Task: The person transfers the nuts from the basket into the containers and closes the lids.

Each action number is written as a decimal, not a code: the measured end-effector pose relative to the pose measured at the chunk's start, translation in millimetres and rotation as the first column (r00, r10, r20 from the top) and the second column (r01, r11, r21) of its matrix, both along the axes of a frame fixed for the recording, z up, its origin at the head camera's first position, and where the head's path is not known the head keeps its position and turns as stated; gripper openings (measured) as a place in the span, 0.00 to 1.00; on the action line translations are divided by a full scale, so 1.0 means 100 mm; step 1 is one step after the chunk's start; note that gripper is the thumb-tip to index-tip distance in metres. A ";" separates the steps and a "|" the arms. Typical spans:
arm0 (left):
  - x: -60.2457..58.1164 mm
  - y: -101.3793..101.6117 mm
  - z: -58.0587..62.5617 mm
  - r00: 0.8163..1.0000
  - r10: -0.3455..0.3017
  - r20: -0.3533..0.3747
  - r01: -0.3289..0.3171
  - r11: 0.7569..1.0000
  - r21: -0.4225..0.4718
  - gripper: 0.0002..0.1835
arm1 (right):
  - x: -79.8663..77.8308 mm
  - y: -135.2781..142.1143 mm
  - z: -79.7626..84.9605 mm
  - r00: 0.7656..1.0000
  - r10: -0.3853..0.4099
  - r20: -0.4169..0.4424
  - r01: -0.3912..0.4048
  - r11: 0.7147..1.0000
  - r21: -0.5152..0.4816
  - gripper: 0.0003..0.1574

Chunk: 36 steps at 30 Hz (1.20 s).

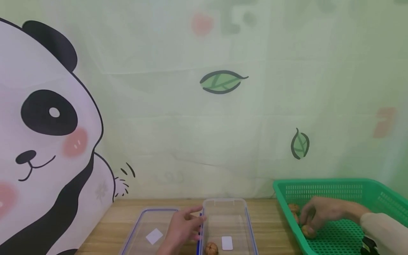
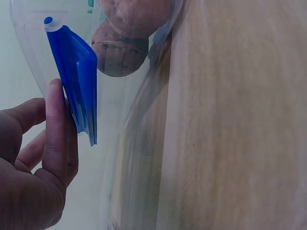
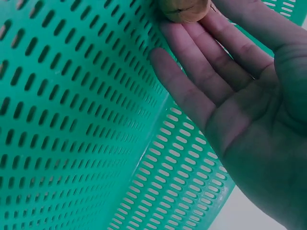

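Note:
In the head view my left hand (image 1: pixel 183 226) is at the left side of a clear plastic box (image 1: pixel 234 209). Its extended fingers touch the box's blue latch flap (image 2: pixel 79 76), which hangs down in the left wrist view. A walnut (image 1: pixel 211 248) lies inside this box; through the wall the left wrist view shows more than one walnut (image 2: pixel 120 52). My right hand (image 1: pixel 325 212) reaches into a green basket (image 1: pixel 322 182) and holds a walnut (image 1: pixel 307 231) at its fingertips, by the basket's left wall. More walnuts (image 1: pixel 294 208) lie just behind those fingers.
A clear lid with a blue seal (image 1: pixel 135 226) and a white label (image 1: pixel 154 236) lies left of the box on the wooden table (image 1: pixel 271 226). Behind the table hangs a pale green cloth (image 1: pixel 159 106) printed with a panda and leaves.

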<state>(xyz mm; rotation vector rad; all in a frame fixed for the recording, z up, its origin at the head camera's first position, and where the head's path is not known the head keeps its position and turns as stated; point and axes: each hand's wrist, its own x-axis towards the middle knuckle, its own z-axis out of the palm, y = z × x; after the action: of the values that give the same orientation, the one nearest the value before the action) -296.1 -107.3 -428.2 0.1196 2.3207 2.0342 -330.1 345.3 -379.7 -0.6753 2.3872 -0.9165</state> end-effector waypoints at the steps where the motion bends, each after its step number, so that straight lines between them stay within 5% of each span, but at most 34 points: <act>1: 0.00 0.00 0.00 1.000 -0.002 -0.005 0.002 1.000 0.000 0.27 | 0.00 0.00 0.00 1.000 -0.005 0.002 0.005 1.000 0.008 0.14; 8: -0.01 -0.01 -0.01 1.000 -0.010 -0.004 0.010 1.000 -0.006 0.27 | 0.02 0.00 0.01 1.000 -0.011 -0.028 0.012 0.999 0.036 0.13; 21: -0.02 -0.01 -0.01 1.000 -0.003 -0.011 0.003 1.000 -0.018 0.27 | -0.01 -0.03 0.21 0.990 -0.029 -0.135 0.017 0.996 -0.083 0.14; 36: -0.02 -0.02 -0.02 0.999 -0.012 -0.040 0.012 1.000 -0.015 0.27 | 0.12 -0.19 0.69 0.921 -0.160 -0.357 0.134 0.986 -0.096 0.18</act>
<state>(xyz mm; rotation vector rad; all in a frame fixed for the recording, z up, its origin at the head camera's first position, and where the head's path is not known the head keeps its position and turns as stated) -298.5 -109.4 -430.7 0.1747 2.3514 2.0279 -318.2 326.7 -310.7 -0.7556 2.7762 -1.0147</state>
